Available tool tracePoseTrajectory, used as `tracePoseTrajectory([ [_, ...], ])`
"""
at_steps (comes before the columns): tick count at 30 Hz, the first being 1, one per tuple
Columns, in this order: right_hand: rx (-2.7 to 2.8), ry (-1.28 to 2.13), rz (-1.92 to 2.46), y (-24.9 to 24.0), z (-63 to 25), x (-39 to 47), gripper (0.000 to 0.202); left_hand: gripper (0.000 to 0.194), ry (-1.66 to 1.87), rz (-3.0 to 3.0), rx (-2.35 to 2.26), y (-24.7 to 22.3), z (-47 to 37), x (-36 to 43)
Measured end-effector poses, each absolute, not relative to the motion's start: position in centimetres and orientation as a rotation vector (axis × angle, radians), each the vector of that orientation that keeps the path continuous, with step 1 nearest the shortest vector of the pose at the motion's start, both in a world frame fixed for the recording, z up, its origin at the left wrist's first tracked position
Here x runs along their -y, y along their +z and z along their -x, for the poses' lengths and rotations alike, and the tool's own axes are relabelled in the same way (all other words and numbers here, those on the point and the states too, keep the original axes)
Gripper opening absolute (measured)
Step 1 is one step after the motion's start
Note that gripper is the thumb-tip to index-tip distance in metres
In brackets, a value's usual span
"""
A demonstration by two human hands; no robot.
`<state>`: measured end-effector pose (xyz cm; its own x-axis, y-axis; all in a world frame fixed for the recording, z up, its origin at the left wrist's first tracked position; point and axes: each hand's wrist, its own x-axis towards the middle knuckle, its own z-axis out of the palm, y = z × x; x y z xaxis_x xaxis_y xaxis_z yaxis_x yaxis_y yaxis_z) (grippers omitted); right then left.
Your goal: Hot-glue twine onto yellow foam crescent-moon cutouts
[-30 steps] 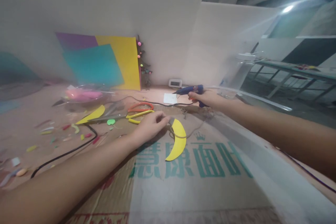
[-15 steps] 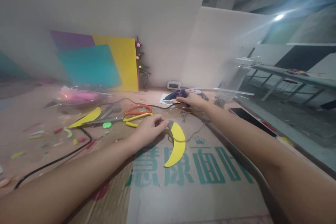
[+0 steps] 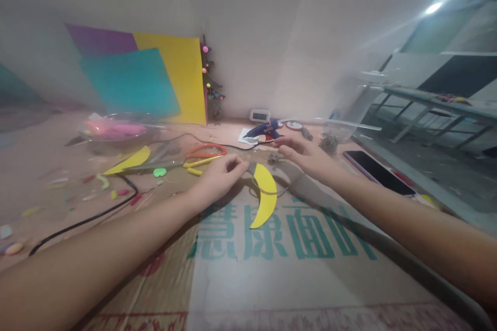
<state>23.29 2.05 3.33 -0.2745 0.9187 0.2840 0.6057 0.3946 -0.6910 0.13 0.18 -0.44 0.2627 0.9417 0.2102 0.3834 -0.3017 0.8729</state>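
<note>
My left hand (image 3: 227, 175) is closed, thumb and fingers pinching the grey upper tip of a yellow crescent-shaped piece (image 3: 268, 200). A thin grey cord crosses the crescent's face. My right hand (image 3: 301, 154) is empty, its fingers apart and slightly curled, just on the near side of a blue glue gun (image 3: 267, 129). The glue gun lies on its side at the back of the table, its nozzle over a small white paper (image 3: 244, 136). Close behind my left hand lie orange handles (image 3: 206, 151) and yellow handles (image 3: 194, 171) of cutting tools.
Coloured sheets (image 3: 130, 83) lean on the back wall beside a beaded twig (image 3: 212, 83). Leftward are a yellow leaf shape (image 3: 130, 161), a black cable (image 3: 85, 225), small scraps and a clear bowl (image 3: 116, 129) of pink stuff. A phone (image 3: 378, 173) lies right; a small digital clock (image 3: 260, 115) stands behind.
My right hand has let go of the glue gun, which now rests on the table, and has drawn back toward me with fingers opened. My left hand still pinches the crescent.
</note>
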Motion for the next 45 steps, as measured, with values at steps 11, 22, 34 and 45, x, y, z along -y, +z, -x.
tracePoseTrajectory([
  [11, 2.202, 1.25, 1.439, 4.0, -22.5, 1.2, 0.05, 0.03, 1.064, -1.848, -1.256, -0.6, 0.3, -0.6],
  [22, 2.141, 0.452, 1.344, 2.7, -23.0, -0.1, 0.017, 0.03, 0.904, -1.893, -1.254, -0.1, 0.0, 0.1],
  [34, 2.005, 0.186, 1.122, 1.2, -21.6, 0.4, 0.014, 0.031, 0.788, -1.962, -1.219, 0.1, -0.1, 0.2],
  [45, 1.964, 0.313, 1.216, 0.5, -21.7, -0.3, 0.013, 0.031, 0.744, -2.04, -1.094, -0.4, 0.1, 0.0],
])
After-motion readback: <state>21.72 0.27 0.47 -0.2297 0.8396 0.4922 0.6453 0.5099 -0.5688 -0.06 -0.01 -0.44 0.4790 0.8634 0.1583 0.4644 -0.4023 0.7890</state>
